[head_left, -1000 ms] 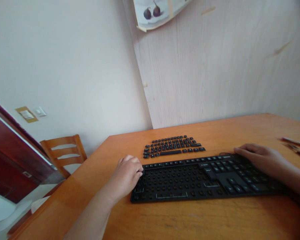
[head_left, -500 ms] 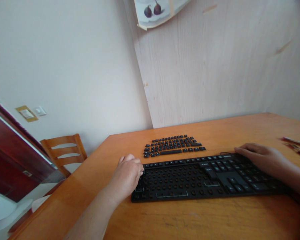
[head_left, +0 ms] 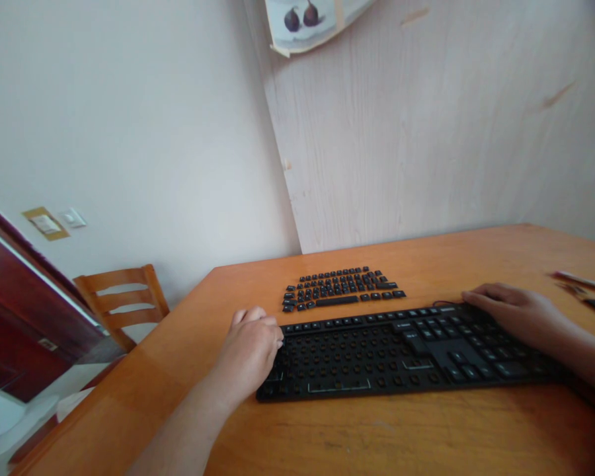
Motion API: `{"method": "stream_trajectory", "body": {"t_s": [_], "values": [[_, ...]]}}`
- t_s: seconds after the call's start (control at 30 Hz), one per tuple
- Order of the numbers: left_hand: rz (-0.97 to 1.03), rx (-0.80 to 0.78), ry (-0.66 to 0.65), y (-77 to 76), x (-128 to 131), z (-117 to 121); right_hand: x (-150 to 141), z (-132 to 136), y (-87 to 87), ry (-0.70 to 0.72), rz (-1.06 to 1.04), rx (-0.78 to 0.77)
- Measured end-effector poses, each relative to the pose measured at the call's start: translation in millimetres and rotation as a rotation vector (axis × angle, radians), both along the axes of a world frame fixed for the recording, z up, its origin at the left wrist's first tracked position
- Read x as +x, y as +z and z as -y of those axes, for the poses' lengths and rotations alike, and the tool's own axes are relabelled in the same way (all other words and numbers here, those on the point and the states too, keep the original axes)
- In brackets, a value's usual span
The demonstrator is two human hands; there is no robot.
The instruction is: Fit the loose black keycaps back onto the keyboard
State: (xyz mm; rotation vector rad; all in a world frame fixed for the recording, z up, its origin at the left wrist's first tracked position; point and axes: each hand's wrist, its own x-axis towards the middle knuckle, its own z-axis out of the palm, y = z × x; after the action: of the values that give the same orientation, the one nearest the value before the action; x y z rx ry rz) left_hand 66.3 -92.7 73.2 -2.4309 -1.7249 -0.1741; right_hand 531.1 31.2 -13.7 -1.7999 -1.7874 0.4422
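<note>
My left hand (head_left: 255, 347) is at the left end of the keyboard (head_left: 347, 360), back of the hand up, fingers curled in over the upper left corner. The fingertips are hidden from me, so I cannot tell whether they pinch anything or just press there. My right hand (head_left: 520, 307) lies stretched out and fairly flat over the far right part, its fingertips at the back edge; I cannot tell whether it grips that edge or only rests on it.

The keyboard lies across the table (head_left: 377, 436) in front of me, between my hands. Its main block shows rows of open sockets, while the top row and the right-hand section have their keys on. Just beyond it, near its back edge, the loose keys (head_left: 340, 287) sit in neat rows, the long space bar (head_left: 337, 301) in the row closest to me. A thin cable (head_left: 441, 303) shows by my right fingertips. Near the table's right side lies a pen-like stick (head_left: 585, 282). A wooden chair (head_left: 121, 297) stands past the table's left edge.
</note>
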Motion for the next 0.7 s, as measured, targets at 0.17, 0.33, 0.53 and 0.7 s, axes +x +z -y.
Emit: {"method": "stream_trajectory", "body": {"t_s": [0.17,0.33,0.53,0.7], "values": [[0.164,-0.005,0.045,-6.4,-19.7,-11.6,-1.3,1.5,1.8,0.007,-0.007,-0.008],[0.413,0.023,0.134,-17.5,-40.2,-22.9,1.1,-0.6,-1.3,0.006,-0.012,-0.018],[0.409,0.02,0.196,-32.6,-36.1,-25.4,1.0,-1.7,-1.2,-0.001,-0.005,-0.038],[0.351,0.001,0.249,-34.8,-33.0,-25.1,-1.0,-0.6,-0.4,0.002,-0.02,-0.023]]}}
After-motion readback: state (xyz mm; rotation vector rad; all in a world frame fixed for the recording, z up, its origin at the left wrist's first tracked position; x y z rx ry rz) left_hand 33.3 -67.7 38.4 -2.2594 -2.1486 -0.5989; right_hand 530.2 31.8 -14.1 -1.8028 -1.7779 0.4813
